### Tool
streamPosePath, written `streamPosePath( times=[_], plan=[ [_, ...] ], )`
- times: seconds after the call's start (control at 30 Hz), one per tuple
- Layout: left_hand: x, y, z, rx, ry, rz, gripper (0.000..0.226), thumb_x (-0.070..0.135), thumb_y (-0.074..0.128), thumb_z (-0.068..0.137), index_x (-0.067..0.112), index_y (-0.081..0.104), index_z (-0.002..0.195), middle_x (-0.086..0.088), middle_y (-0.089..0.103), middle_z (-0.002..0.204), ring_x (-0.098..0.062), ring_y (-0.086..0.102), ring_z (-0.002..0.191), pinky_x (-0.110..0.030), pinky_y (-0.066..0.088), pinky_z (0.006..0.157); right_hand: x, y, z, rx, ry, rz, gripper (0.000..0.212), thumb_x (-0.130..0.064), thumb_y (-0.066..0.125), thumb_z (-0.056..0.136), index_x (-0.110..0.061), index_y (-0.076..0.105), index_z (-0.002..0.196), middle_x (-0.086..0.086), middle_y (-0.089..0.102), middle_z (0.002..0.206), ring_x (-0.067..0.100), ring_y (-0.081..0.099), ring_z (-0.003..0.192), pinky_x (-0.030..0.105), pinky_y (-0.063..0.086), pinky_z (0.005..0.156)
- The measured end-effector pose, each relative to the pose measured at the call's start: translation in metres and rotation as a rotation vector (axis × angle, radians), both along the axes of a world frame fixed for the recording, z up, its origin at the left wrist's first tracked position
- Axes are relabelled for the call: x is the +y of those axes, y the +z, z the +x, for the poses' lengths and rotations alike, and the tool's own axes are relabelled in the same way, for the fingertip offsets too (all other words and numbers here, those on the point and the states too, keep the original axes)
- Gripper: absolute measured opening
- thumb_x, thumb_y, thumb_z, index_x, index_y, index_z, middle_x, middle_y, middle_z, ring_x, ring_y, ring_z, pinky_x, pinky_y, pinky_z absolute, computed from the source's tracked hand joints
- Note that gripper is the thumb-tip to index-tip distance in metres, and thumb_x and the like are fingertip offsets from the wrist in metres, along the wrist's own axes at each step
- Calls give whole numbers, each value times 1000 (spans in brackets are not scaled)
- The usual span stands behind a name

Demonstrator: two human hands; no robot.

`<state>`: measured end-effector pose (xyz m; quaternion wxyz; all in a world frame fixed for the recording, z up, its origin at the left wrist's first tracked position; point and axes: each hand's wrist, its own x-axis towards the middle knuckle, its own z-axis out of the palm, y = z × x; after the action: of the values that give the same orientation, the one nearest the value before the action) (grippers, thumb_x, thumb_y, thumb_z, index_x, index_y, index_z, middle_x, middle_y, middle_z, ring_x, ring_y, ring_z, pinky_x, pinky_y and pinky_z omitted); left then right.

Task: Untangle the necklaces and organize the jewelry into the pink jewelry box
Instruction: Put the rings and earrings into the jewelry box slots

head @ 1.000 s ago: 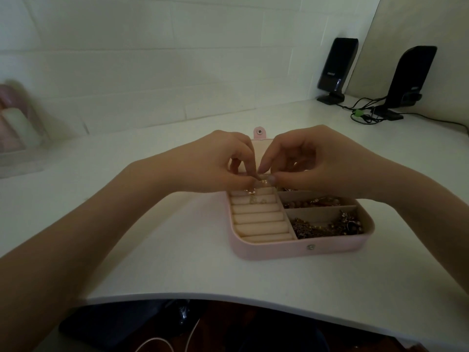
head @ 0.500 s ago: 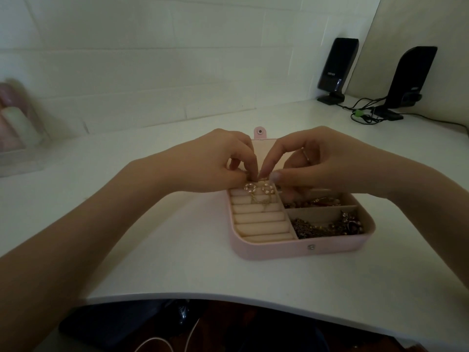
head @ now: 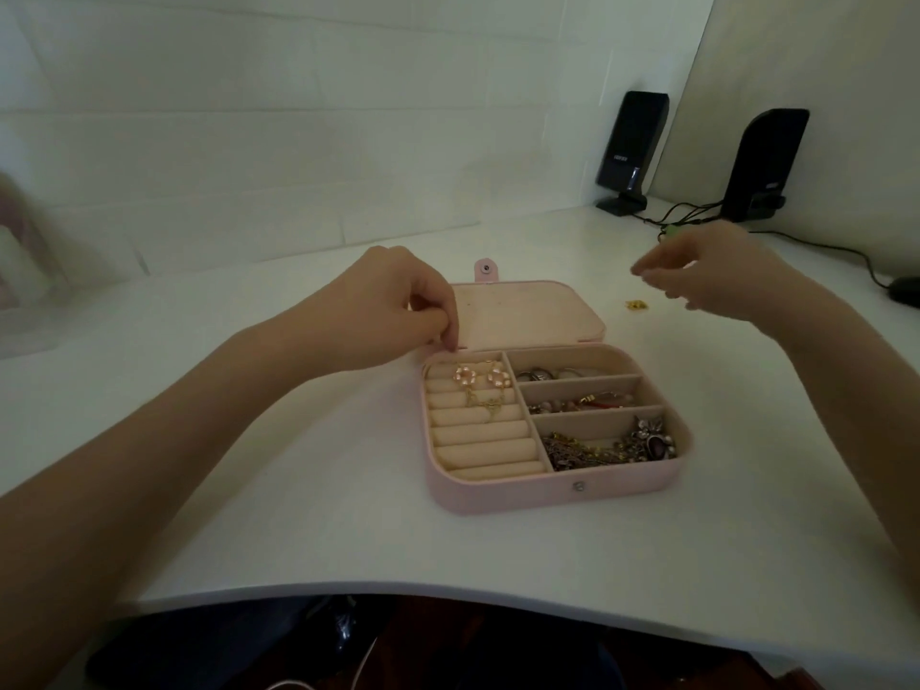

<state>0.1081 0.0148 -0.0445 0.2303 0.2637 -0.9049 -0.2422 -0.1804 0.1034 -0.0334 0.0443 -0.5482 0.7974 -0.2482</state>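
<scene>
The pink jewelry box (head: 547, 493) lies open in the middle of the white desk, its lid (head: 527, 311) flat behind it. A pair of pink flower earrings (head: 480, 378) with gold chains lies on the ring rolls at the left. The right compartments hold rings (head: 547, 375), beaded pieces (head: 582, 403) and tangled necklaces (head: 612, 448). My left hand (head: 398, 311) has curled fingers, with nothing visible in them, at the box's back left corner. My right hand (head: 712, 281), blurred, hovers with loose fingers over a small gold piece (head: 637, 305) on the desk.
Two black speakers (head: 632, 146) (head: 764, 161) stand at the back right with cables (head: 697, 219) between them. A dark mouse (head: 906, 291) sits at the right edge. The desk's curved front edge (head: 448, 590) runs below the box.
Both hands have let go of the flower earrings, which now lie on the ring rolls. My right hand has swung away to the right; my left has drawn back to the box's corner.
</scene>
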Motion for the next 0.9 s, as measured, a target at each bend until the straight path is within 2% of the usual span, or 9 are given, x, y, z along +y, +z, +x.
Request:
streamPosePath(
  times=[0.1, 0.17, 0.3, 0.47, 0.53, 0.6, 0.7, 0.8, 0.9],
  plan=[
    [1, -1, -1, 16, 11, -1, 33, 0, 53, 74, 24, 71, 61, -4, 69, 67, -26, 63, 68, -45, 53, 71, -4, -9, -11, 43, -50, 96, 27, -16, 63, 89, -10, 66, 115, 11, 65, 118, 21, 59, 99, 34, 43, 91],
    [1, -1, -1, 14, 9, 5, 34, -1, 54, 74, 26, 70, 59, -2, 69, 66, -24, 63, 66, -42, 53, 69, -7, -19, -13, 78, -82, 62, 30, -16, 63, 89, -10, 65, 118, 9, 63, 124, 24, 57, 110, 30, 38, 92],
    [2, -2, -3, 21, 0, 4, 33, -1, 54, 73, 25, 70, 59, 1, 68, 64, -18, 61, 62, -36, 50, 66, -14, -38, -16, 129, -109, 3, 25, -14, 62, 89, -10, 67, 114, 10, 66, 118, 23, 60, 101, 26, 38, 85],
    [2, -3, -2, 66, 1, 7, 34, -2, 53, 75, 24, 70, 62, -1, 69, 67, -17, 61, 63, -30, 50, 63, -14, -40, -15, 118, -74, -109, 6, -12, 67, 84, -10, 70, 89, 9, 70, 96, 13, 55, 81, 24, 39, 74],
    [4, -2, -3, 124, 27, -9, 37, -3, 53, 75, 28, 69, 63, 0, 68, 68, -11, 61, 64, -17, 46, 61, -12, -34, -8, -45, -26, -144, 9, -14, 69, 83, -8, 68, 90, 6, 70, 95, 12, 60, 80, 22, 46, 73],
    [7, -1, -5, 202, 49, 3, 35, -4, 54, 75, 27, 70, 70, 4, 69, 72, -9, 62, 70, -17, 48, 67, -9, -23, 9, -334, 58, -213, 13, -13, 70, 83, -7, 68, 94, 6, 72, 95, 11, 65, 79, 19, 53, 69],
    [13, 1, -8, 319, 19, 98, 27, -2, 59, 79, 24, 69, 83, 17, 70, 77, 0, 66, 80, -15, 52, 76, -2, -4, 45, -608, 239, -285, 16, -10, 71, 80, -4, 66, 94, 11, 73, 93, 15, 70, 82, 19, 57, 70],
    [17, -2, -11, 394, -37, 237, 18, 9, 72, 79, 20, 67, 92, 7, 72, 88, -6, 68, 86, -22, 54, 81, 5, 3, 78, -748, 391, -287, 12, -8, 68, 81, -4, 65, 92, 11, 74, 84, 19, 71, 78, 22, 57, 69],
    [22, -7, -15, 406, -85, 349, 33, 23, 81, 69, 18, 63, 96, 1, 73, 91, -11, 70, 86, -26, 56, 81, 10, 3, 97, -747, 464, -278, 10, -10, 67, 81, -6, 65, 90, 6, 74, 77, 16, 70, 71, 22, 57, 66]
  ],
)
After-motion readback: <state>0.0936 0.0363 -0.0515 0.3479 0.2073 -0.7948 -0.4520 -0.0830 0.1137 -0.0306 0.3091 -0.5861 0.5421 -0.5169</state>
